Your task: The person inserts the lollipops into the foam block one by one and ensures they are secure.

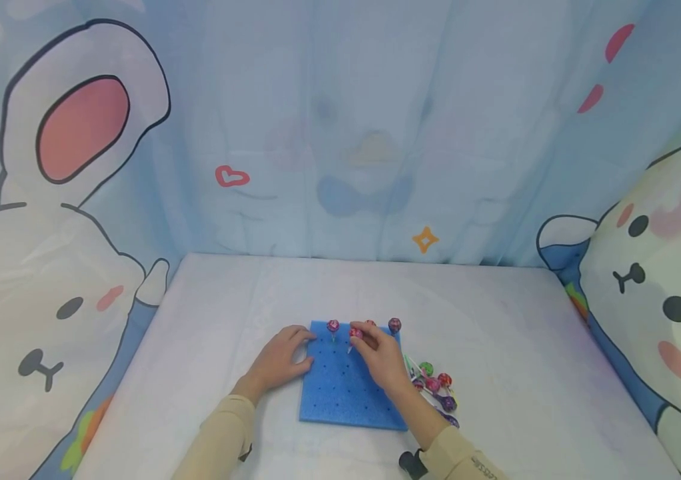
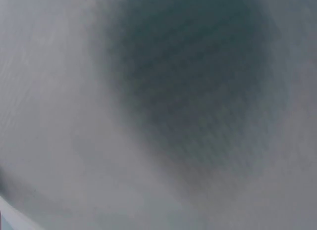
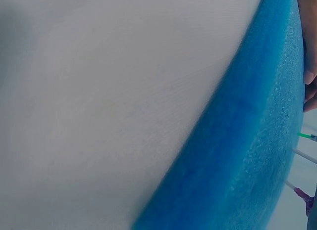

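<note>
A blue foam board (image 1: 349, 387) dotted with small holes lies flat on the table. My left hand (image 1: 277, 360) rests against its left edge, thumb and fingers spread. Between the thumb and fingertips of my right hand (image 1: 385, 360) is a lollipop with a red wrapper (image 1: 355, 333), its white stick slanting down close over the board. Along the far edge stand a pink lollipop (image 1: 332, 325), a dark one (image 1: 394, 325) and one partly hidden behind my right fingers. The right wrist view shows the board's side (image 3: 233, 126) with sticks at its far side. Only a dark blur fills the left wrist view.
Several loose lollipops (image 1: 445, 380) in red, green and purple wrappers lie in a pile right of the board, partly behind my right forearm. A small black object (image 1: 412, 463) is by the right sleeve. A printed curtain (image 1: 364, 133) hangs behind the white table (image 1: 244, 293).
</note>
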Demonstrator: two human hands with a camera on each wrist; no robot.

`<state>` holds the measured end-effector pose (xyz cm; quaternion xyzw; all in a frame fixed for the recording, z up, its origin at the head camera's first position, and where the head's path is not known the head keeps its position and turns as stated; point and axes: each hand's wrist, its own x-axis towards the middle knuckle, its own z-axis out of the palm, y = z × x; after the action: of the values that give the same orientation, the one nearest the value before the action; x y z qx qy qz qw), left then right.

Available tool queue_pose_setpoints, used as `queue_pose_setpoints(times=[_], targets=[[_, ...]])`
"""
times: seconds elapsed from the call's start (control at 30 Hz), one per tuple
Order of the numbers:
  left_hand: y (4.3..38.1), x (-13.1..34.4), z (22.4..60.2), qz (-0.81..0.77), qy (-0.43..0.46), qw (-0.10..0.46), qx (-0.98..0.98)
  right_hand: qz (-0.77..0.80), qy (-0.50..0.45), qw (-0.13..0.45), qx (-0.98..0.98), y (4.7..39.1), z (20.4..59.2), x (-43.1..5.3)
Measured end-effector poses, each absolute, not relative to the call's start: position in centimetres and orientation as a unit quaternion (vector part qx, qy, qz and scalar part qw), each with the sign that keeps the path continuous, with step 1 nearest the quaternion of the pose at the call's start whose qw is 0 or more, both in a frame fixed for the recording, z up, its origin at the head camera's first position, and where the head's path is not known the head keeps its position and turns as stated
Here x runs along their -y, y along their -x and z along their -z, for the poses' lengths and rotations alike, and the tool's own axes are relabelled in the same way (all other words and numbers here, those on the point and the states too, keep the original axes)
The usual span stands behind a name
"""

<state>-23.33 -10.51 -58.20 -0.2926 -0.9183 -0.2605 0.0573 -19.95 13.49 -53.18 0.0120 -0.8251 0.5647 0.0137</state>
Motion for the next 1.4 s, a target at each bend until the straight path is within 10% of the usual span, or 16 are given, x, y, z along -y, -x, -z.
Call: queue_pose_setpoints(times=[1.4], targets=[[23.5,10.6,58.6,0.253,0.287,0.045,0.923,-0.594,0.008,-0.014,0.804,20.1,54.7,-12.9]])
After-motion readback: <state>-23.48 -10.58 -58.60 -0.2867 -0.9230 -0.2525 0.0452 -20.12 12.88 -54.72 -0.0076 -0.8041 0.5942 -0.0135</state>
